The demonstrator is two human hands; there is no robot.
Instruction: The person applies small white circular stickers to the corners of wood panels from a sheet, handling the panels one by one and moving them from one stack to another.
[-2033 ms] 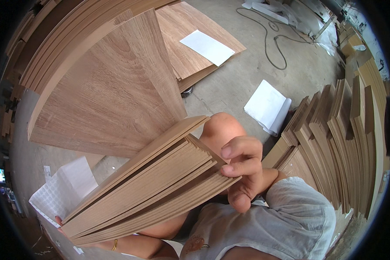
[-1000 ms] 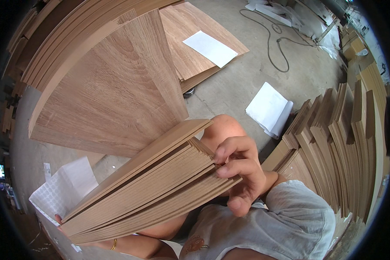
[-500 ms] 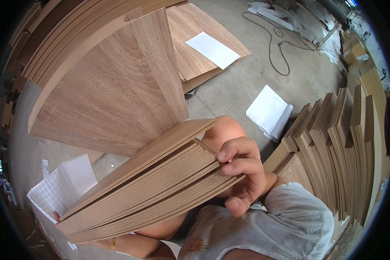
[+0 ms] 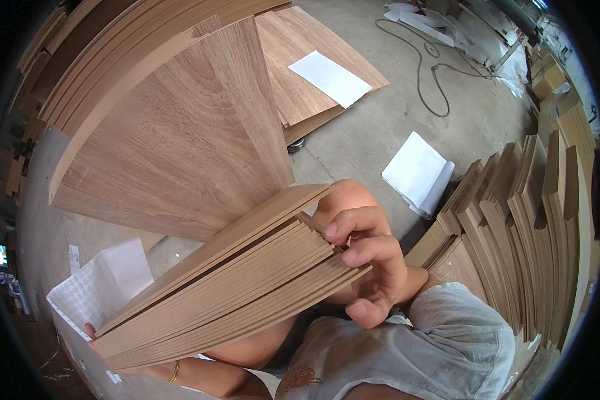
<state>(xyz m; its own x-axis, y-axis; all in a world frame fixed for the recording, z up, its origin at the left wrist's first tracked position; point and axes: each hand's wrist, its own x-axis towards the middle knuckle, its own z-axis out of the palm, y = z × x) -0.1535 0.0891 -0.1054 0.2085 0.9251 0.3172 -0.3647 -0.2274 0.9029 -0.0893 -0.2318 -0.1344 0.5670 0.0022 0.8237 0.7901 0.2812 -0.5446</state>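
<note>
The right hand (image 4: 367, 263) has its fingers (image 4: 353, 223) curled against the end of a stack of thin wood-veneer boards (image 4: 227, 287); the left hand (image 4: 90, 331), mostly hidden, supports the far end, its grip unreadable.

A grey concrete floor (image 4: 380, 133) is seen under everything. On it, wood-grain panels (image 4: 180, 147) are leaned in a stack at the left, a flat panel (image 4: 300, 73) bearing a white sheet (image 4: 330, 78) is laid at the top, and folded white paper (image 4: 417, 173) is spread near upright boards (image 4: 533, 227) ranked at the right. A dark cable (image 4: 427, 67) is looped across the far floor.
</note>
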